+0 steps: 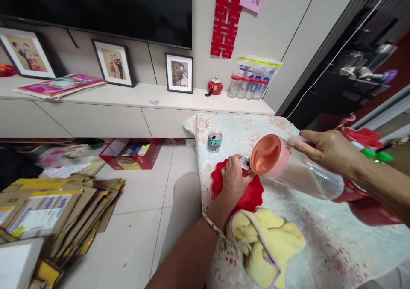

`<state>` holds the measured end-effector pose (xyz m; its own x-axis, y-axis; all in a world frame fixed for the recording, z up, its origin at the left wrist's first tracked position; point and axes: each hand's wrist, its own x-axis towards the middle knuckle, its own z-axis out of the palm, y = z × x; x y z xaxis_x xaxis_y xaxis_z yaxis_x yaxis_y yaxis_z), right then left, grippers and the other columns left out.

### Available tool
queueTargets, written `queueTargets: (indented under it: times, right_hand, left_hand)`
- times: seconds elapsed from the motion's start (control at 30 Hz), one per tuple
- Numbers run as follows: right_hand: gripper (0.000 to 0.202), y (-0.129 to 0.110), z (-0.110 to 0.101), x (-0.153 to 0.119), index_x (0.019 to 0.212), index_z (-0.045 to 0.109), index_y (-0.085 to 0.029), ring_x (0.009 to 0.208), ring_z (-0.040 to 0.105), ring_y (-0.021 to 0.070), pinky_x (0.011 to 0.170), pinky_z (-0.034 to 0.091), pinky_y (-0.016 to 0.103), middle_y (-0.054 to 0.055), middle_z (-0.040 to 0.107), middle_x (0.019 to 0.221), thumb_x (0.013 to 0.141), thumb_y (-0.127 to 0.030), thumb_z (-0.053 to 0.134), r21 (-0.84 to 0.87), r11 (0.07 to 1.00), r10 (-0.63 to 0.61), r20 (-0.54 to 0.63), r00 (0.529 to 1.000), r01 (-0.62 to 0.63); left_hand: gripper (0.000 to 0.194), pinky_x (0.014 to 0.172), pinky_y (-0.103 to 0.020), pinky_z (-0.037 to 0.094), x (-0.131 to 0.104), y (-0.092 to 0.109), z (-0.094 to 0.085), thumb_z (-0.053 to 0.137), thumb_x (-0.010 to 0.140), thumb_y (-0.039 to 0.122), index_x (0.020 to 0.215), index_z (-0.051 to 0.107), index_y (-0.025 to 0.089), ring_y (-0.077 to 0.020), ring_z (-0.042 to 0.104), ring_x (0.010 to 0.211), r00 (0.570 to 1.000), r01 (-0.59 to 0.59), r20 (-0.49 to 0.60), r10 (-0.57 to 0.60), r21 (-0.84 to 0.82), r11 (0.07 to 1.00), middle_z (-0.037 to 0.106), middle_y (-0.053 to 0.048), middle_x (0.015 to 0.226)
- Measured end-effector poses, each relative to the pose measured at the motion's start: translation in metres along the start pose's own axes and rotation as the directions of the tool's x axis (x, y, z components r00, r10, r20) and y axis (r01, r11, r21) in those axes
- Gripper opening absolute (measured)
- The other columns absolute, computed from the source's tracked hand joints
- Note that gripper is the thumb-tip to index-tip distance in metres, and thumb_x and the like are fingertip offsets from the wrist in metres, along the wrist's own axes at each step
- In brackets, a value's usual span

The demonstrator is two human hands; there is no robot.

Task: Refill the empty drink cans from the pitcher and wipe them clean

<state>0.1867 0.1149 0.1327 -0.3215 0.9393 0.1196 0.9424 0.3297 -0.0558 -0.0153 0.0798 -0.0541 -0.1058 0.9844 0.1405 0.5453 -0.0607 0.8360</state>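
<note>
My left hand [232, 177] is wrapped round a small drink can [245, 162] with an opened top, above a red wavy-edged dish [254, 195]. My right hand [335, 152] grips the handle of a clear plastic pitcher [309, 180] with cloudy liquid inside. The pitcher is tipped nearly flat, and its orange lid [265, 154] is at the can's rim. Whether liquid is flowing I cannot tell. A green and silver can [214, 142] stands upright behind my left hand. Nearer to me lies a crumpled yellow towel [267, 246] with purple edging.
A floral tablecloth [320, 233] covers the table. Red containers [371, 205] stand at its right, partly behind my right arm. Lidded glass jars [248, 88] and a red pot [215, 86] line the white cabinet. Flattened cardboard [64, 212] and a red box [131, 156] lie on the floor at left.
</note>
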Motion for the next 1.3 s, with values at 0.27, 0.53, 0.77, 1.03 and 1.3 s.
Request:
queueTargets:
  times: [0.27,0.53,0.77,1.03,1.3]
  right_hand:
    - [0.081,0.0013,0.0002,0.0008,0.069,0.049,-0.025,0.053,0.041,0.0155,0.055,0.034,0.032,-0.002,0.045,0.053,0.082,-0.099,0.020,-0.001,1.000,-0.018,-0.007,1.000,0.018]
    - [0.077,-0.0009,-0.0021,0.0017,0.068,0.047,-0.024,0.052,0.038,0.0143,0.055,0.032,0.032,-0.003,0.041,0.053,0.085,-0.096,0.024,-0.001,0.999,-0.051,-0.010,0.999,0.051]
    - [0.076,-0.0010,-0.0023,0.0029,0.068,0.047,-0.024,0.052,0.038,0.0141,0.055,0.032,0.031,-0.003,0.042,0.053,0.085,-0.096,0.026,0.000,0.998,-0.058,-0.005,0.998,0.058]
    - [0.078,-0.0028,-0.0033,0.0035,0.068,0.048,-0.024,0.051,0.039,0.0142,0.054,0.032,0.031,-0.003,0.041,0.053,0.083,-0.097,0.024,-0.004,0.999,-0.052,-0.003,0.999,0.052]
    - [0.079,-0.0033,-0.0035,0.0043,0.068,0.049,-0.025,0.051,0.040,0.0145,0.053,0.032,0.031,-0.003,0.042,0.052,0.083,-0.098,0.023,-0.012,0.998,-0.055,-0.001,0.998,0.055]
  left_hand:
    - [0.055,0.106,-0.039,0.048,0.0002,0.0002,0.0004,0.082,0.081,0.031,0.127,0.050,0.026,-0.0282,0.059,0.133,1.000,0.005,0.003,-0.005,0.007,1.000,0.065,-0.009,0.136]
    - [0.055,0.105,-0.041,0.048,0.0003,0.0010,-0.0008,0.080,0.081,0.028,0.127,0.051,0.024,-0.0292,0.059,0.133,1.000,0.004,0.008,-0.004,0.002,1.000,0.065,-0.010,0.136]
    - [0.057,0.106,-0.041,0.047,0.0007,-0.0003,0.0003,0.082,0.082,0.033,0.129,0.050,0.025,-0.0293,0.058,0.135,1.000,0.008,0.017,-0.008,0.001,1.000,0.064,-0.009,0.137]
    - [0.056,0.106,-0.042,0.048,0.0004,0.0005,-0.0009,0.082,0.082,0.032,0.127,0.050,0.026,-0.0294,0.058,0.134,1.000,0.010,0.019,-0.010,0.011,1.000,0.064,-0.009,0.137]
    - [0.059,0.106,-0.043,0.047,0.0012,-0.0015,0.0019,0.083,0.082,0.037,0.129,0.050,0.026,-0.0301,0.058,0.134,1.000,0.010,0.012,-0.010,0.011,1.000,0.064,-0.009,0.137]
